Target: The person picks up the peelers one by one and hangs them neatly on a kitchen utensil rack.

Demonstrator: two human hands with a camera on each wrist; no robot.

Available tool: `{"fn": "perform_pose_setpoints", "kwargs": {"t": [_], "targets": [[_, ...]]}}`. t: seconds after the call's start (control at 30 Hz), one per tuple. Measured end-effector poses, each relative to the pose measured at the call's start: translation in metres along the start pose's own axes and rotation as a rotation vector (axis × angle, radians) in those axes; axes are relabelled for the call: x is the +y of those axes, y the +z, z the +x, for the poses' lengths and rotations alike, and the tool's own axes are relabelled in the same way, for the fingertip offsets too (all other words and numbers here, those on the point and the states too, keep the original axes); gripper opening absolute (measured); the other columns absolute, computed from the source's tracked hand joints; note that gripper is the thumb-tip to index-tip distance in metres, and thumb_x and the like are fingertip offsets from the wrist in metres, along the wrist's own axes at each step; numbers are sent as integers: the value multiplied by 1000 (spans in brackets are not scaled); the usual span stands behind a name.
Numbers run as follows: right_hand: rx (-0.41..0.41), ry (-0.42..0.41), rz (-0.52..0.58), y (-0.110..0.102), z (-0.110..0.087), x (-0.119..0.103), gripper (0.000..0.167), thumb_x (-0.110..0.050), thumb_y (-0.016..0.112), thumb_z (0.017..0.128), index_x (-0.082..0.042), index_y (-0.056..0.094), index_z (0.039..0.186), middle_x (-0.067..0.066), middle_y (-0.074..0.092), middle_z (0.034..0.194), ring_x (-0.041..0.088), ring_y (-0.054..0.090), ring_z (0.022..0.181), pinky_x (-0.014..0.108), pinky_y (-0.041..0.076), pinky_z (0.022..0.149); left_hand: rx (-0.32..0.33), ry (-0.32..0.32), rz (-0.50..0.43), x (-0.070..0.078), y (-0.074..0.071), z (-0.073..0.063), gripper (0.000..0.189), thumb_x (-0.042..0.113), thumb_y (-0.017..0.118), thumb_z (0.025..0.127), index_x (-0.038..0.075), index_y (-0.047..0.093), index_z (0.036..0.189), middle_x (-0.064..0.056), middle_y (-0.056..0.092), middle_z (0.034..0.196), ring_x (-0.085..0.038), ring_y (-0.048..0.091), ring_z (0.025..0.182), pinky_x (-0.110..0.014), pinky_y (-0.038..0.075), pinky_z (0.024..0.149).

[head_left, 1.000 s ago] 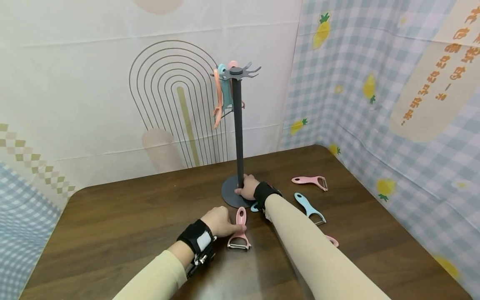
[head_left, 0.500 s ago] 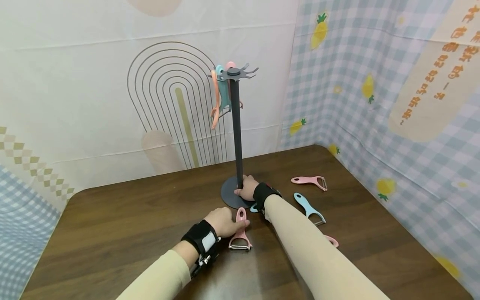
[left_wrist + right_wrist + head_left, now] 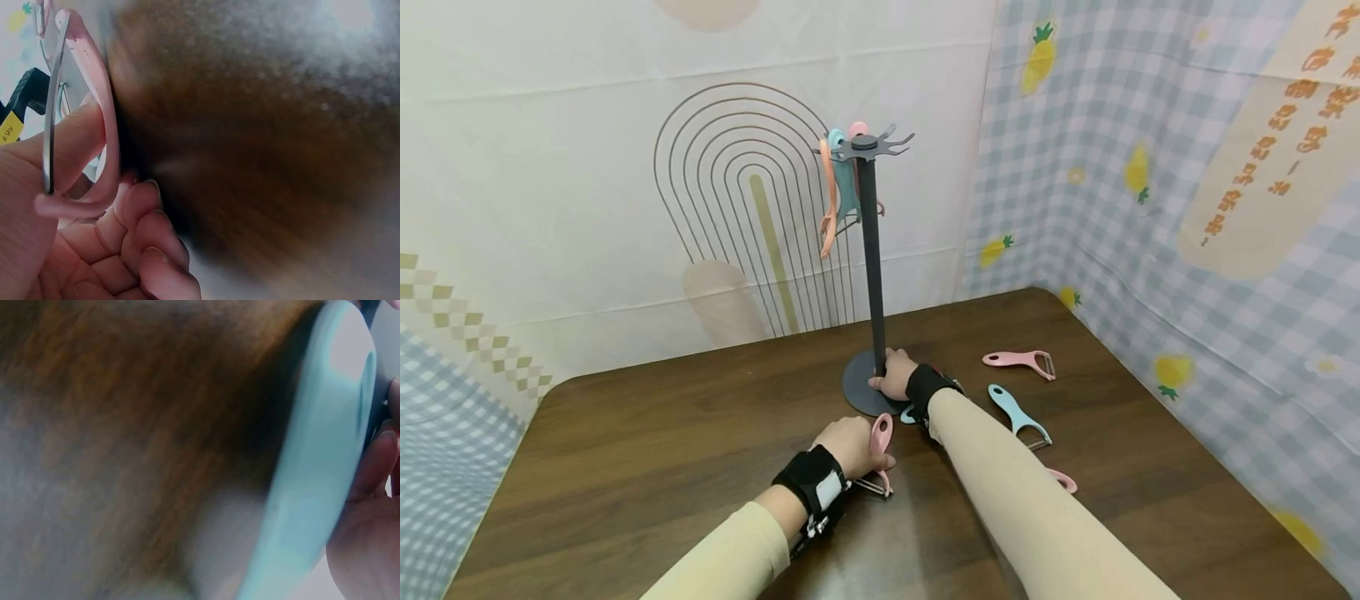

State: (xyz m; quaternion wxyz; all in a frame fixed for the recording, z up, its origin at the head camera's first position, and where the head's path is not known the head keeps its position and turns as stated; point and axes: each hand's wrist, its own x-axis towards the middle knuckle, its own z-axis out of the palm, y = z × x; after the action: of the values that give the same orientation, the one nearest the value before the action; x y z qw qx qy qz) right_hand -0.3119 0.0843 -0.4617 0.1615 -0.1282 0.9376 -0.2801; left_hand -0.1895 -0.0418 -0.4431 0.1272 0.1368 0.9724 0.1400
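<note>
My left hand pinches a pink peeler by its handle in front of the stand, thumb on one side and fingers curled on the other. In the left wrist view the peeler's pink frame and metal blade stand on edge against the thumb. My right hand grips the foot of the dark grey stand's pole, just over its round base. Under the right wrist lies a light blue peeler, mostly hidden in the head view. Orange, teal and pink peelers hang from the stand's left hooks.
Right of my right forearm, a pink peeler and a light blue peeler lie on the brown table. Another pink piece shows from behind the sleeve. Patterned cloth hangs behind the table and along its right side.
My left hand has slid slightly right and closed round the pink peeler's handle, turning the peeler from flat onto its side. My right hand stays at the pole's foot.
</note>
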Motion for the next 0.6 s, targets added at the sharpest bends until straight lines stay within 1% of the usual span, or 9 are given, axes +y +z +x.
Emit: {"fn": "perform_pose_setpoints", "kwargs": {"t": [0.1, 0.17, 0.27, 0.37, 0.47, 0.53, 0.6], "targets": [[-14, -5, -10, 2, 1, 1, 24, -28, 63, 95, -8, 57, 106, 14, 49, 112, 25, 49, 101, 36, 44, 84, -2, 10, -25, -2, -2, -1, 37, 44, 79, 76, 15, 60, 65, -1, 61, 68, -19, 59, 65, -38, 49, 66], [-15, -13, -7, 0, 0, -1, 23, -27, 63, 95, -7, 57, 105, 14, 48, 110, 25, 49, 100, 36, 44, 83, 6, 21, -53, -6, -1, 0, 38, 43, 79, 76, 15, 58, 62, 1, 57, 62, -17, 56, 59, -35, 47, 61], [-6, -16, 9, -4, -4, -5, 22, -25, 65, 94, -6, 57, 103, 14, 49, 108, 26, 49, 100, 37, 44, 83, 1, 35, -119, -15, 1, 2, 43, 40, 78, 79, 15, 54, 53, 6, 45, 49, -13, 46, 47, -29, 38, 49], [-4, -15, 7, -6, -6, -6, 21, -24, 65, 94, -6, 58, 103, 13, 50, 106, 25, 49, 100, 37, 44, 83, -16, 61, -179, -23, 3, 3, 48, 35, 76, 82, 15, 52, 46, 10, 35, 41, -8, 36, 39, -24, 28, 41], [-2, -13, 9, -5, -6, -5, 22, -24, 65, 94, -6, 59, 105, 14, 50, 109, 25, 50, 101, 37, 44, 85, -30, 98, -210, -28, 2, 1, 49, 30, 74, 84, 15, 51, 44, 13, 32, 39, -5, 32, 37, -22, 23, 39], [1, -19, 11, -4, -5, -3, 23, -25, 65, 94, -6, 58, 106, 15, 50, 109, 26, 50, 101, 38, 44, 86, -37, 127, -220, -31, 0, -2, 46, 28, 73, 85, 15, 54, 45, 14, 33, 39, -4, 31, 37, -22, 22, 39], [-2, -22, 12, -6, -7, -4, 24, -25, 64, 95, -5, 58, 107, 16, 50, 110, 27, 50, 101, 38, 44, 86, -48, 138, -229, -34, -5, -6, 46, 27, 73, 86, 13, 54, 47, 14, 33, 40, -5, 31, 38, -22, 23, 40]]}}
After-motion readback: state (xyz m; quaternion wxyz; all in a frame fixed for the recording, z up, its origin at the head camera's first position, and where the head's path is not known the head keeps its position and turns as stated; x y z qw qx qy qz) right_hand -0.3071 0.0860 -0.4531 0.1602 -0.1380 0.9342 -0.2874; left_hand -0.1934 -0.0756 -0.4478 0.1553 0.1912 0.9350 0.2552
